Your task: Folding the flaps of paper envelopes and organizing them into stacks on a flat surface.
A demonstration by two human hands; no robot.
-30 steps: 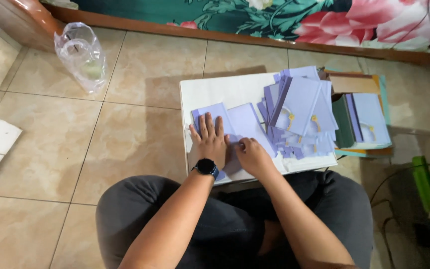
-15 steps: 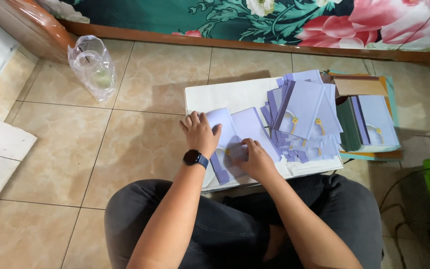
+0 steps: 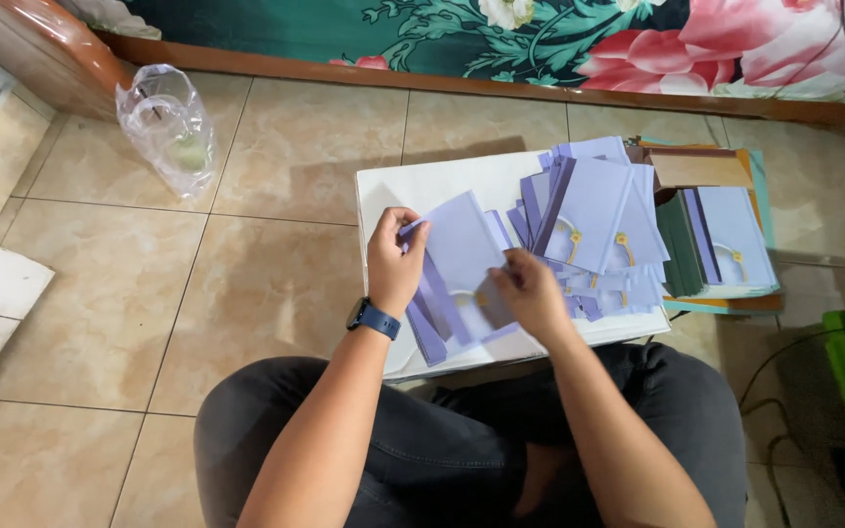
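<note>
On my lap board: white board (image 3: pixel 413 191) across my knees, flat surface close in, so both hands work without reaching.
Left hand: left hand (image 3: pixel 395 262) pinches the upper left edge of a lavender card (image 3: pixel 462 252), thumb on top, fingers curled behind (it tilts the card up off the board).
Right hand: right hand (image 3: pixel 530 291) rests on the card's lower right part, fingers bent down on it, steadying that end.
Card's place: above the board's near left part, over a few darker purple strips (image 3: pixel 429 330).
Pile: fanned lavender cards (image 3: pixel 594 210), just right, within easy reach.
Further right: green tray (image 3: pixel 726 244) with more cards.
Floor: clear plastic bag (image 3: pixel 168 127), well apart.
</note>
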